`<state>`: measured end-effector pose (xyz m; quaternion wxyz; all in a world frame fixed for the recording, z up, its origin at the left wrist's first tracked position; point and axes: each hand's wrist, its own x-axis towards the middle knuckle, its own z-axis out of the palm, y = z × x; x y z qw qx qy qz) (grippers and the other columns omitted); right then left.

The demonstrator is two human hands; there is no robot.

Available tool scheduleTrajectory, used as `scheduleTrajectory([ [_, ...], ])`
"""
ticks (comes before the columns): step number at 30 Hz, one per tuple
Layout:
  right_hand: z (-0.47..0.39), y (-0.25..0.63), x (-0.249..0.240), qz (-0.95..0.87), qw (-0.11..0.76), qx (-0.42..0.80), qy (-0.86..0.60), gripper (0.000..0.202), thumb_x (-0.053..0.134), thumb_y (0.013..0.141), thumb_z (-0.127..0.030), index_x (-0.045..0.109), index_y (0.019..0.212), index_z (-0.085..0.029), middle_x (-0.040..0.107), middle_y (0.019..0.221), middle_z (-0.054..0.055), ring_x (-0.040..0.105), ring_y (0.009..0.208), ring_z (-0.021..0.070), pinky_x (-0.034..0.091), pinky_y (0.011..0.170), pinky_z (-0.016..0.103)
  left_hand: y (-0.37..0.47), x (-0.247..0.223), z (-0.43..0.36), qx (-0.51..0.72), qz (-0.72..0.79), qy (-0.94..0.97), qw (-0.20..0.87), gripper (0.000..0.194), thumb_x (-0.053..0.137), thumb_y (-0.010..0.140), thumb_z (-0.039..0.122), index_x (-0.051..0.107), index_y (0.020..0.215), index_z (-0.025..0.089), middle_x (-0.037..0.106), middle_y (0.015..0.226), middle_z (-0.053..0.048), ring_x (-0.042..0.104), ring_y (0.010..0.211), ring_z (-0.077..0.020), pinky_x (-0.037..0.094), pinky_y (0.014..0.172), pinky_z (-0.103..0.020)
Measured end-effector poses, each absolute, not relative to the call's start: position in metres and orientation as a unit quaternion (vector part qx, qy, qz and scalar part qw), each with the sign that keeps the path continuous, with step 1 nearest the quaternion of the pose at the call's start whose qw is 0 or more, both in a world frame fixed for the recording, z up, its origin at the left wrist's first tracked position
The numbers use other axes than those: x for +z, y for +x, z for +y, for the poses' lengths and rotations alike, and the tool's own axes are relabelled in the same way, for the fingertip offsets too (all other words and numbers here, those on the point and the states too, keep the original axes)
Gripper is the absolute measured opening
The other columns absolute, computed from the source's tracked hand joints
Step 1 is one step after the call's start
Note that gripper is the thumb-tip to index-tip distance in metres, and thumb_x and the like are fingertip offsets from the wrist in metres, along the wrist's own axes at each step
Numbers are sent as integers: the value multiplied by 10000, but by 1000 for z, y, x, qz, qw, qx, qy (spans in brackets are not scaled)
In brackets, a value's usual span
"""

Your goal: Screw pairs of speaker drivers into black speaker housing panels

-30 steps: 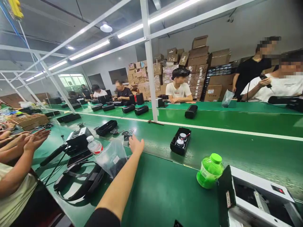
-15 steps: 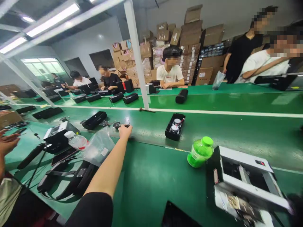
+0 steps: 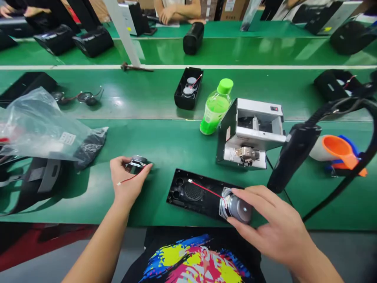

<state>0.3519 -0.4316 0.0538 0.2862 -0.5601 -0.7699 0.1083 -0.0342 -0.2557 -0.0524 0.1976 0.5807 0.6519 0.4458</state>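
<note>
My left hand (image 3: 126, 182) is closed around a small speaker driver (image 3: 137, 163) with a red wire, just above the green bench. To its right lies a long black speaker panel (image 3: 188, 204), inner side up, with a round grille opening at its left part. A second speaker driver (image 3: 240, 208), with a metal frame and a red wire ending in a white plug, sits on the panel's right end. The thumb and fingers of my right hand (image 3: 273, 224) grip this driver from the right side.
Beyond the panel stand a green bottle (image 3: 216, 106) and a silver-black machine (image 3: 250, 133). A black-handled tool (image 3: 294, 157) hangs at the right, near an orange tape holder (image 3: 338, 149). Plastic bags (image 3: 44, 125) lie left. A black housing with drivers (image 3: 188, 88) stands on the line.
My left hand has come back from the conveyor line with a speaker driver. The view has turned down and right; my right hand and the black panel are now visible.
</note>
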Motion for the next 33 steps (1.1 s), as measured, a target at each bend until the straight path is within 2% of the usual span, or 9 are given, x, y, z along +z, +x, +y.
scheduleTrajectory([
  [3,-419,345,50,-800,213,108,-551,416,721,1081,-364,636,1459,-211,694,1202,51,718,947,147,637,800,296,-38,-49,-271,429,655,599,169,701,1009,691,497,550,1166,262,567,1239,-83,664,1188,-312,632,1027,-498],
  [8,-414,340,44,-828,127,62,-543,383,621,1129,-429,621,1457,-230,729,1190,42,724,872,209,618,712,404,-46,-38,-292,348,618,699,94,755,917,848,447,591,1496,239,588,1186,-97,671,1139,-313,638,1020,-515],
  [14,-407,338,43,-839,81,22,-538,367,674,1097,-416,625,1400,-216,755,1169,43,754,924,246,633,757,444,-49,-32,-294,300,601,740,40,444,839,939,489,771,1291,226,602,1278,-177,678,1202,-380,674,861,-488],
  [18,-404,336,39,-843,56,15,-535,622,947,881,-362,614,1386,-219,774,1178,40,777,938,272,666,731,445,-51,-14,-289,242,574,781,38,718,853,926,525,641,1524,190,607,1460,-260,629,1356,-508,568,1111,-712],
  [21,-402,335,38,-843,42,9,-536,706,1009,808,-339,605,1375,-223,790,1176,39,793,931,279,695,731,460,-41,16,-295,295,521,799,62,990,887,908,580,434,1704,204,547,1612,-273,567,1476,-512,504,1196,-715],
  [24,-401,335,40,-844,29,14,-536,729,1006,813,-325,593,1406,-222,800,1229,53,810,978,297,727,772,489,-13,50,-304,360,394,843,60,594,871,984,387,628,1507,245,693,1484,-167,700,1305,-351,555,1100,-515],
  [27,-400,338,44,-849,19,31,-527,754,1002,810,-278,588,1437,-204,798,1320,79,819,1068,306,747,878,512,28,70,-304,274,267,922,63,65,779,1039,206,752,1096,224,820,1028,-37,727,886,-223,482,817,-409],
  [30,-398,338,48,-851,11,55,-522,723,999,793,-225,616,1406,-186,807,1301,85,829,1048,305,756,859,509,68,69,-294,131,172,974,62,237,795,968,139,678,772,202,715,705,-13,650,661,-214,396,675,-406],
  [33,-395,337,50,-845,12,83,-529,635,994,809,-238,656,1345,-203,820,1228,49,830,985,296,752,778,494,97,59,-285,1,149,986,67,232,804,889,68,689,732,194,739,688,-41,679,607,-231,396,621,-395],
])
